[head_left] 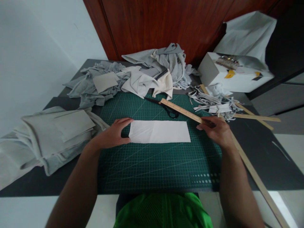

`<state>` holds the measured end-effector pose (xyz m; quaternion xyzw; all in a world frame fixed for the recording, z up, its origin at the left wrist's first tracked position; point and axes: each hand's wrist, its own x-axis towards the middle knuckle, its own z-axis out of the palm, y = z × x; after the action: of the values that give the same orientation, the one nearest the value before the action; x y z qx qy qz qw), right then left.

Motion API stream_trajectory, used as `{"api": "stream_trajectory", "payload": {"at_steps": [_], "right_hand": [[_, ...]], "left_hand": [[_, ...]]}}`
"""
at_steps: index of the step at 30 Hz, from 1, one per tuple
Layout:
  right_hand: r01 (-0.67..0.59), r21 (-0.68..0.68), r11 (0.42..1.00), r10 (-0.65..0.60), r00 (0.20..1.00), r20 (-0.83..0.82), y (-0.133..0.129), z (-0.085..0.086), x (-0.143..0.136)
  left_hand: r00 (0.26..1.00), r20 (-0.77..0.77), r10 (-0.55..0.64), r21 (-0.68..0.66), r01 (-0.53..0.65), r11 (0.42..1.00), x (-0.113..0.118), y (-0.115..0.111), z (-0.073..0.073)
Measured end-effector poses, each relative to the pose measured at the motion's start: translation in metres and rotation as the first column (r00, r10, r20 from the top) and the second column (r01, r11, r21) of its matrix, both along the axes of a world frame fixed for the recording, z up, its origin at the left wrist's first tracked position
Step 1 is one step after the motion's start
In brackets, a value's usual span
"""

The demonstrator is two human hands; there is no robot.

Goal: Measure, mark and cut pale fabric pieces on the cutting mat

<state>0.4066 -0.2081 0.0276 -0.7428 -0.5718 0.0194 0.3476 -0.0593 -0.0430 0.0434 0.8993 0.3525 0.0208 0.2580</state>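
Note:
A white rectangular piece of cloth [161,131] lies flat on the green cutting mat [152,167]. At its left edge rests my left hand [115,133], thumb and forefinger spread apart on the cloth's two left corners. My right hand [217,130] grips the near end of a short wooden ruler [181,110], to the right of the cloth. The ruler slants up and left, its far end above black scissors [169,111] that lie behind the cloth.
Grey fabric heaps [99,80] line the back. Folded cloth [61,133] lies left. At the right are a tangle of fabric strips [211,99], wooden sticks [257,117], a long wooden strip [254,174] and a white box [237,74].

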Motion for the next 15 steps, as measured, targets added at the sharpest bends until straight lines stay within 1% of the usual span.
{"api": "stream_trajectory", "payload": {"at_steps": [5, 8, 15], "right_hand": [[0.011, 0.011, 1.0, -0.01, 1.0, -0.018, -0.0019, 0.0006, 0.0012], [0.011, 0.019, 1.0, -0.011, 1.0, -0.005, -0.0024, -0.0016, 0.0032], [0.015, -0.006, 1.0, -0.015, 1.0, 0.011, -0.0045, -0.0016, 0.0017]], "left_hand": [[0.999, -0.035, 0.016, 0.05, -0.014, 0.999, 0.0013, -0.005, -0.002], [0.997, -0.064, 0.042, 0.066, -0.037, 0.997, 0.0011, -0.0072, -0.0002], [0.994, -0.088, 0.062, 0.042, -0.058, 0.997, 0.0019, -0.0101, 0.0069]]}}
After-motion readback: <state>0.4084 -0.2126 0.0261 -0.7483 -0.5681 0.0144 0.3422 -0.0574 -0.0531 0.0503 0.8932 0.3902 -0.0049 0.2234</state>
